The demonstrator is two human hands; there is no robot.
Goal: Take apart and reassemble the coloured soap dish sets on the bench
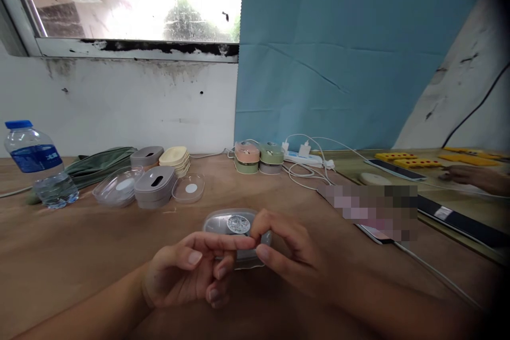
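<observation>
My left hand (191,271) is turned palm up above the table, index finger stretched out and the other fingers loosely curled, holding nothing visible. At that index fingertip, the thumb and forefinger of my right hand (289,249) come together in a pinch; whatever may lie between them is too small to see. Directly behind both hands, a grey box with a clear lid (223,220) rests on the brown tabletop, partly covered by my fingers. Its lid carries a round patterned sticker (239,224).
Grey containers (155,191), clear lids (117,186) and stacked cream lids (175,156) stand back left, near a water bottle (42,164) and green pouch (101,164). Pink-and-green boxes (247,156) and a power strip (303,158) sit behind. Another person's hand (474,178) is far right.
</observation>
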